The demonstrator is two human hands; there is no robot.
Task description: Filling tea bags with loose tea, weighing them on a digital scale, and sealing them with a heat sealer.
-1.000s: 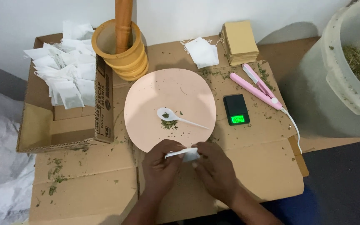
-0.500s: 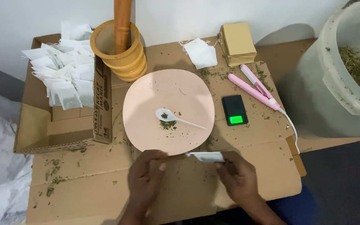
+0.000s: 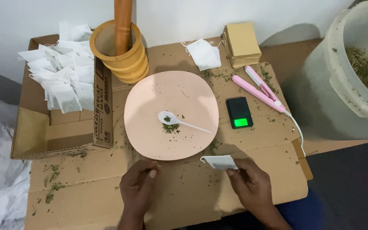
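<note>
The bucket and wooden pestle run off frame — both forearms too.

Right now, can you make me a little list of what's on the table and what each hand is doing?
left hand: left hand loosely curled on the cardboard, holding nothing
right hand: right hand pinching a small white paper bag in its fingers
middle: pink plate with a white plastic spoon and a few green herb bits
right of plate: small black scale, pink sealer tool
back: wooden mortar with pestle, stack of tan sachets
left: cardboard box holding white bags
far right: big tub of dried herbs
</note>
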